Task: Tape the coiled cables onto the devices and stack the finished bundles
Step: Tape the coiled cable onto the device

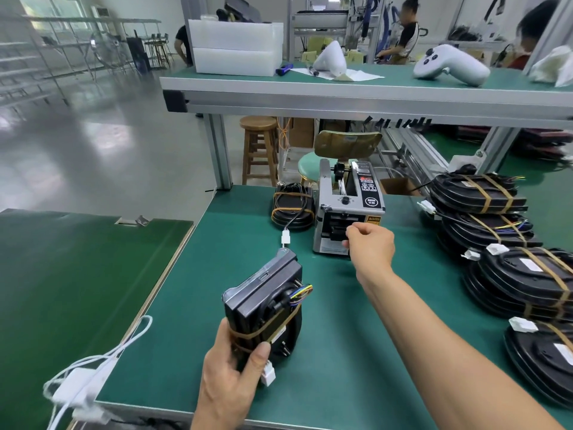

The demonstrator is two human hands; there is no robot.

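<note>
The device (263, 308), a black box with a coiled cable (280, 301) bundled against its side, stands on end on the green tabletop (341, 305) near the front edge. In the head view, the only one, the left hand (231, 367) is clamped on its lower end, thumb across the face where brown tape bands (263, 328) already cross the coil. A white connector (268, 372) hangs just below the thumb.

The right hand (369, 243) reaches forward to the mouth of the tape dispenser (348, 212), fingers curled together at the outlet. Whether a strip is pinched there I cannot tell; none shows clearly.

Judging by this, the step in hand is fetching another length of tape for a bundle that is part-wrapped. The next move calls for pulling the strip free cleanly, carrying it back without letting it fold on itself, and laying it over the coil while the left hand keeps the cable pressed flat.

Finished bundles (496, 231) lie stacked along the right side, well apart from the device. Another bundle (293, 209) sits just beside the dispenser on its left.
</note>
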